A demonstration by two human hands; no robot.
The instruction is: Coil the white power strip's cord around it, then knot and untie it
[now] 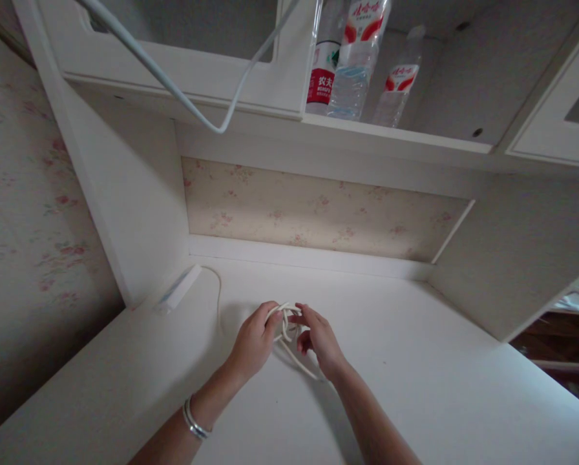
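A white power cord (pixel 285 328) is bunched in loose, tangled loops between my two hands, above the white desktop. My left hand (pixel 256 337) is closed on the loops from the left, thumb on top. From the right, my right hand (pixel 316 336) pinches the same tangle with thumb and forefinger, the other fingers curled below. One length of cord trails down toward my right wrist. Another runs behind my left hand to a white power strip (pixel 183 288) lying at the desk's left side. Part of the tangle is hidden by my fingers.
Overhead is a shelf (pixel 396 135) holding several plastic bottles (pixel 357 58). A pale cable (pixel 192 113) hangs in a loop before the upper left cabinet. Side panels (pixel 139 194) bound the white desktop (pixel 406 374), with a floral back wall (pixel 318 206).
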